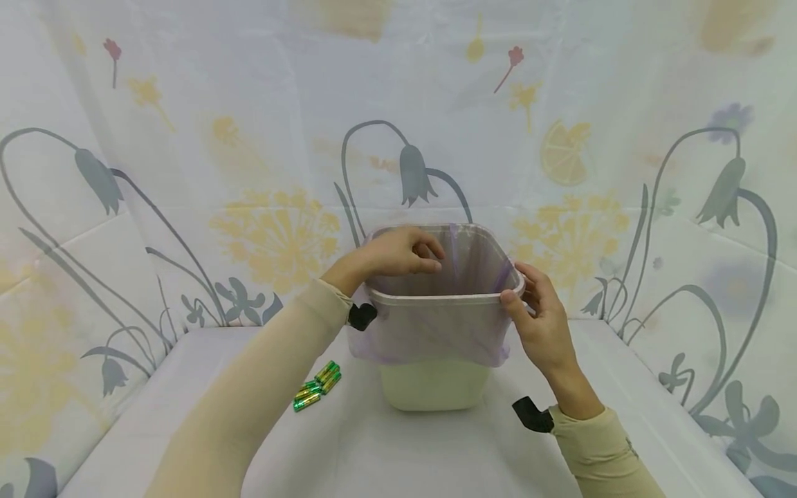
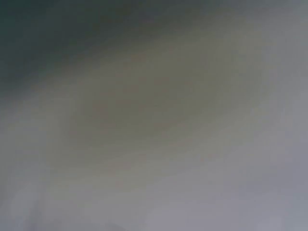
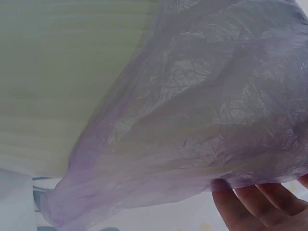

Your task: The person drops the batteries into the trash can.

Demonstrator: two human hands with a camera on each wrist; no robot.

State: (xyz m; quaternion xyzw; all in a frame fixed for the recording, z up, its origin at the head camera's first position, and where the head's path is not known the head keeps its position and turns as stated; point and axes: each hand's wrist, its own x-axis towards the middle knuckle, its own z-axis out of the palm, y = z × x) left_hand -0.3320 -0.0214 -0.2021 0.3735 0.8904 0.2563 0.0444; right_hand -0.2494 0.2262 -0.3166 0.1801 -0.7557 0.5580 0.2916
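A pale trash bin (image 1: 436, 387) stands on the table, lined with a thin purple trash bag (image 1: 445, 328) folded down over its rim. My left hand (image 1: 401, 252) reaches over the left side of the rim, its fingers loosely bent above the opening with nothing visible in them. At the right corner my right hand (image 1: 542, 318) grips the lined rim, thumb in front and fingers round the far side. In the right wrist view, the fingers (image 3: 250, 204) lie along the edge of the purple bag, which hangs over the bin wall (image 3: 57, 86). The left wrist view is only a blur.
Several green and gold batteries (image 1: 317, 384) lie on the white-covered table (image 1: 398, 456), left of the bin and close to my left forearm. A printed floral curtain (image 1: 280, 138) rises behind the table and along both sides.
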